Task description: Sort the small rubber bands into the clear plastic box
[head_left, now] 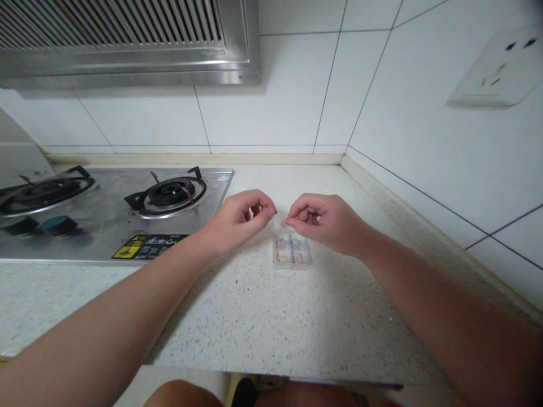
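Note:
A small clear plastic box [292, 263] with compartments lies on the counter, holding tiny purple, green, yellow and pinkish pieces. Just above its far side, my right hand [328, 220] pinches a small pinkish piece [284, 223] between thumb and index fingertip. My left hand [246, 217] is closed in a pinch to the left of the box. Whatever sits between its fingertips, if anything, is too small to make out. The two hands face each other with a narrow gap between their fingertips.
A steel gas stove [106, 226] with black burner grates fills the left of the speckled counter [263, 322]. Overhead is a range hood [169, 73]. White tiled walls meet at the back right, with a power socket [494, 73] on the right one.

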Action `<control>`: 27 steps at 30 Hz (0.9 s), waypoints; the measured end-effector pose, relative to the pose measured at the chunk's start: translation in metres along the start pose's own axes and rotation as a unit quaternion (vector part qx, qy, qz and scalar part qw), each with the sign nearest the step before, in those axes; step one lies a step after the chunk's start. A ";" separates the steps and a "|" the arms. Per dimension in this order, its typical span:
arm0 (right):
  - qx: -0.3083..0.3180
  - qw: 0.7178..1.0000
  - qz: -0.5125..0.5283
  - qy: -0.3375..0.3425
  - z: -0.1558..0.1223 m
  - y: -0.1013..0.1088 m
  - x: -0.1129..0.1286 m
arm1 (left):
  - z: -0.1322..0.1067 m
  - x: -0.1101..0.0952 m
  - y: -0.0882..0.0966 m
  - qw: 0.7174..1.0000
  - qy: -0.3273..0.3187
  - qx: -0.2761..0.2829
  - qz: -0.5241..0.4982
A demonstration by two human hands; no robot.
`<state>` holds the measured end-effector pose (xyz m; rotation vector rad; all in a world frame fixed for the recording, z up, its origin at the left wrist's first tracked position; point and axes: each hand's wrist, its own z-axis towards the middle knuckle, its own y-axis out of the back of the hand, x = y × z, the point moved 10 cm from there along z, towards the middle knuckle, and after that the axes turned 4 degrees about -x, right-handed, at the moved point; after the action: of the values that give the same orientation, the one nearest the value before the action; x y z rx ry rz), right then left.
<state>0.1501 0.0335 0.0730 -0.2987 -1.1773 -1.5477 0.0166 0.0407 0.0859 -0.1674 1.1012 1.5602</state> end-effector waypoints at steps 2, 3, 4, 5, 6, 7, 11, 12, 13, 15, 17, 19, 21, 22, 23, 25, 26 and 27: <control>0.012 1.000 -0.001 -0.003 0.000 -0.002 -0.001 | 0.001 0.000 0.005 0.999 -0.015 -0.011 0.040; 0.015 1.000 -0.003 -0.004 0.000 -0.002 -0.001 | 0.002 0.001 0.006 0.998 -0.022 -0.014 0.058; 0.018 1.000 -0.004 -0.005 0.000 -0.003 -0.001 | 0.002 0.002 0.006 0.997 -0.027 -0.015 0.076; 0.021 1.000 -0.006 -0.006 -0.001 -0.003 -0.001 | 0.002 0.004 0.006 0.995 -0.032 -0.014 0.092; 0.024 1.000 -0.006 -0.009 -0.001 -0.004 -0.002 | 0.002 0.005 0.006 0.994 -0.034 -0.012 0.105; 0.028 1.000 -0.005 -0.011 -0.001 -0.005 -0.002 | 0.002 0.008 0.005 0.993 -0.034 -0.010 0.115; 0.054 0.998 0.007 -0.022 -0.002 -0.010 -0.005 | 0.001 0.019 -0.003 0.991 -0.012 0.011 0.132; 0.060 0.998 0.007 -0.023 -0.002 -0.012 -0.006 | 0.001 0.021 -0.005 0.991 -0.005 0.018 0.135; 0.066 0.998 0.006 -0.023 -0.002 -0.013 -0.006 | 0.000 0.023 -0.007 0.990 0.001 0.026 0.138; 0.074 0.997 0.001 -0.021 -0.003 -0.014 -0.006 | -0.001 0.024 -0.011 0.989 0.006 0.039 0.139; 0.079 0.997 -0.002 -0.015 -0.003 -0.015 -0.004 | -0.002 0.024 -0.015 0.989 0.005 0.054 0.136; 0.082 0.997 -0.002 -0.009 -0.003 -0.015 -0.002 | -0.002 0.024 -0.017 0.989 0.007 0.063 0.136; 0.085 0.996 -0.003 -0.006 -0.003 -0.016 -0.001 | -0.003 0.026 -0.017 0.988 0.014 0.066 0.142; 0.087 0.996 -0.004 -0.006 -0.003 -0.016 -0.001 | -0.002 0.027 -0.017 0.987 0.018 0.066 0.145; 0.089 0.996 -0.004 -0.006 -0.004 -0.016 -0.001 | -0.002 0.028 -0.017 0.987 0.022 0.066 0.148; 0.092 0.996 -0.005 -0.006 -0.004 -0.017 -0.001 | -0.002 0.029 -0.017 0.986 0.029 0.069 0.152; 0.092 0.996 -0.005 -0.005 -0.004 -0.017 -0.001 | -0.002 0.029 -0.017 0.985 0.032 0.070 0.154; 0.091 0.996 -0.006 -0.005 -0.004 -0.016 -0.001 | -0.002 0.030 -0.017 0.985 0.034 0.072 0.156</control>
<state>0.1381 0.0291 0.0619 -0.1783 -1.3202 -1.4374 0.0202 0.0583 0.0565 0.0528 1.3373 1.7526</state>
